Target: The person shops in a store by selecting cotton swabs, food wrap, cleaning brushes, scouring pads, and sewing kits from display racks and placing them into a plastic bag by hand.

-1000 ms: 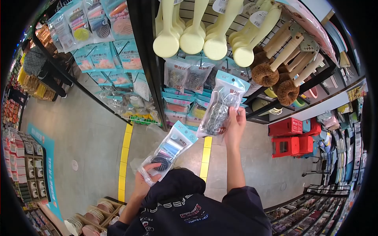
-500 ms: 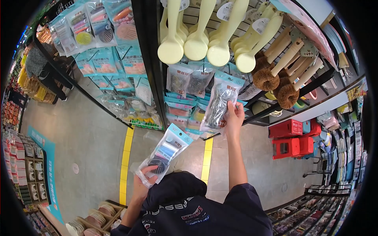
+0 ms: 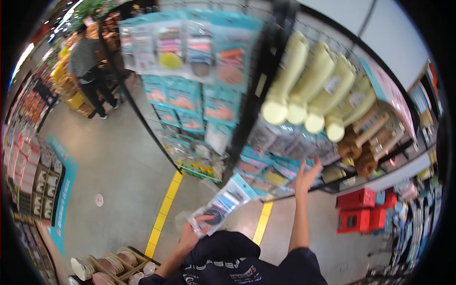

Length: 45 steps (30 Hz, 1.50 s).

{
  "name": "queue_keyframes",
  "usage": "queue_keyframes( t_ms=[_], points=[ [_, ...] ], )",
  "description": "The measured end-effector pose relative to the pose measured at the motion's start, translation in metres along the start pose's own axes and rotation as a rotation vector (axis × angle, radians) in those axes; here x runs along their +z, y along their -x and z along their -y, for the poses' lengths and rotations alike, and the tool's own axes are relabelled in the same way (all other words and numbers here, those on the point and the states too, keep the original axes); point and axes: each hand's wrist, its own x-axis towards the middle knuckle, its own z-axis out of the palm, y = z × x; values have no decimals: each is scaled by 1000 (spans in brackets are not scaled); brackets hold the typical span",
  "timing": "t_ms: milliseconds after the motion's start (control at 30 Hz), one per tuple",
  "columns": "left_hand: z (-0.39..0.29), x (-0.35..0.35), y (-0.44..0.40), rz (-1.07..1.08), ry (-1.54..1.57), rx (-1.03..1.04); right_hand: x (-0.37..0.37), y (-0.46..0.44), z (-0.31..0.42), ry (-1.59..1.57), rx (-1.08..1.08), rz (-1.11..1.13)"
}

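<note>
My left hand point(image 3: 194, 232) is closed on a clear plastic packet point(image 3: 227, 202) with a light blue top. Pastel rolls and a dark ribbed disc show through it. Clear film hangs around the fingers. My right hand point(image 3: 308, 175), fingers spread and holding nothing, is raised in front of the rack's lower packets. Steel wool scourer packets point(image 3: 289, 142) hang just above it, blurred. Below them hang blue-topped packets point(image 3: 251, 164). Whether the right fingertips touch any packet I cannot tell.
Cream long-handled tools point(image 3: 287, 80) and coir brushes point(image 3: 365, 164) hang above right. A black post point(image 3: 259, 90) divides the racks. Red stools point(image 3: 358, 211) stand right. A person point(image 3: 90, 64) stands far left. Trays of plates point(image 3: 111, 263) are at lower left.
My right hand has let go of the steel wool scourer packet, now among the hanging ones. The view has swung left, bringing the left rack nearer the middle. My left hand keeps its packet.
</note>
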Motion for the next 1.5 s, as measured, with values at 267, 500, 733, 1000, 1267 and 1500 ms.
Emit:
queue_keyframes(
  t_ms=[267, 500, 733, 1000, 1267, 1500],
  points=[
    [-7, -55, -18, 49, -79, 92, -21, 98, 174, -266, -795, 864],
    [-33, -123, -25, 133, -274, 106, 31, 121, 215, -302, -902, 1385],
    [-25, -200, -36, 22, -184, 300, 64, 132, 260, -127, -699, 1527],
    [-16, -293, -37, -138, 407, 0, 73, 100, 321, -299, -86, 1309],
    [80, -346, -59, -279, 574, -155, 94, 96, 357, -1128, 157, 875],
    [199, -387, -55, -392, 412, -476, 75, 65, 384, -1076, 155, 369]
  ],
)
